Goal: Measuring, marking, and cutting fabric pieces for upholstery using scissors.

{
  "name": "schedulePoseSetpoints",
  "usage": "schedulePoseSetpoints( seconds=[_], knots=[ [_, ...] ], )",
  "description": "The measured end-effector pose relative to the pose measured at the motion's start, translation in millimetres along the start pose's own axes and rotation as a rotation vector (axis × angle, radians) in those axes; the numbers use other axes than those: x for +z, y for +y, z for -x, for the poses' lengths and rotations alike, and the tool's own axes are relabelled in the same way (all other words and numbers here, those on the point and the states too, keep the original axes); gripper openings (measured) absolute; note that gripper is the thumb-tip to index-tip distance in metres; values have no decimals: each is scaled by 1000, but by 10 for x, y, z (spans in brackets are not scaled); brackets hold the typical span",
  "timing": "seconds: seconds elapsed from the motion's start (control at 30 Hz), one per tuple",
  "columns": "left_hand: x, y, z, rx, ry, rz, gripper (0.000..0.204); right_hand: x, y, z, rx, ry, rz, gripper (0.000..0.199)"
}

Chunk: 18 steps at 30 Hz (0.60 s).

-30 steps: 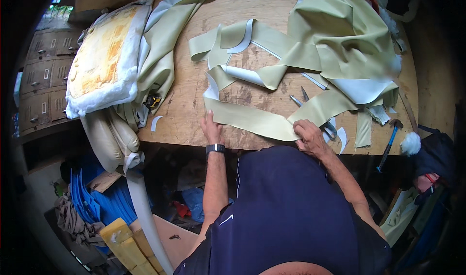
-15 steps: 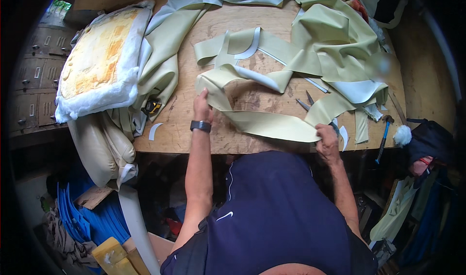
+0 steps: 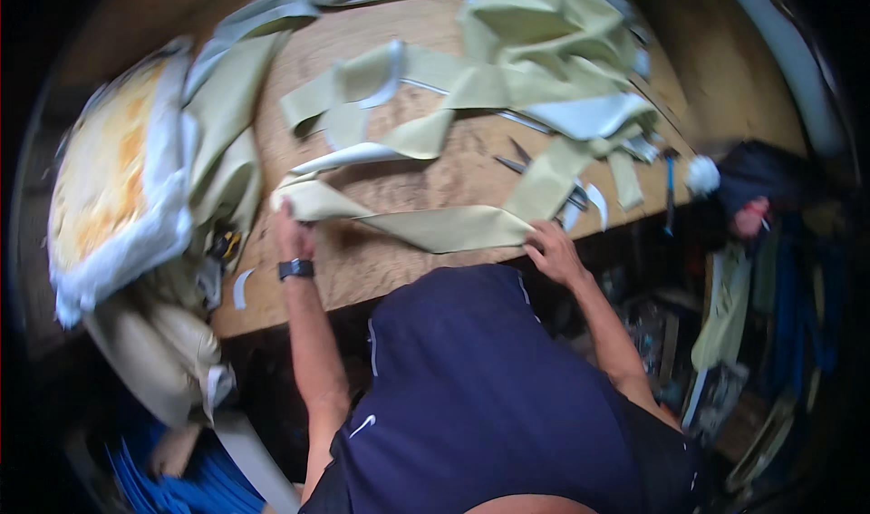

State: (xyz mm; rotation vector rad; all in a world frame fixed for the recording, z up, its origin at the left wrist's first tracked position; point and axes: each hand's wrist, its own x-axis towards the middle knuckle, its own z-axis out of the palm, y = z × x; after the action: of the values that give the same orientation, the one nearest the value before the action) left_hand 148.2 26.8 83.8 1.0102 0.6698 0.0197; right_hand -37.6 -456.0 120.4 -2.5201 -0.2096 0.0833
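My left hand (image 3: pixel 292 233) grips the left end of the long pale green strip (image 3: pixel 426 226), fingers closed over the material where it folds. My right hand (image 3: pixel 553 253) pinches the same strip at its right end, thumb and fingers closed on the edge. A dark watch (image 3: pixel 295 268) sits on my left wrist.

The strip lies across the front of the wooden worktop (image 3: pixel 381 274), just beyond my dark blue shirt (image 3: pixel 489 396), stretched between both hands. From its right end it bends and runs further back across the worktop toward the heap of green fabric (image 3: pixel 535 43).

Handling, as I judge it: the strip looks light, thin and limp, like vinyl or coated cloth. It sags and creases where unsupported, so it should be held at both ends and kept under light tension. The surface looks smooth, so a firm pinch near the edge would guard against slipping.

Behind the strip lie more strips (image 3: pixel 362 83) and a metal tool, possibly scissors (image 3: pixel 521 160). Left of the strip, a worn foam cushion (image 3: pixel 109 197) overhangs the worktop edge. Right of the strip, a blue-handled tool (image 3: pixel 669 192) rests near the worktop's edge.
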Motion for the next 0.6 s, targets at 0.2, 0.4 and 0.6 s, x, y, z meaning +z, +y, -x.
schedulePoseSetpoints(
  seconds=[0.2, 0.4, 0.6],
  knots=[
    [-46, 229, -224, 95, 9, -395, 45, -11, -65, -401, 244, 266, -201, 13],
    [52, 462, 28, 1014, -574, -1525, 70, 7, -151, -767, 117, 237, -114, 26],
    [-9, 257, -330, 1127, -790, -1665, 41, 285, -145, -814, -39, -61, 225, 33]
  ],
)
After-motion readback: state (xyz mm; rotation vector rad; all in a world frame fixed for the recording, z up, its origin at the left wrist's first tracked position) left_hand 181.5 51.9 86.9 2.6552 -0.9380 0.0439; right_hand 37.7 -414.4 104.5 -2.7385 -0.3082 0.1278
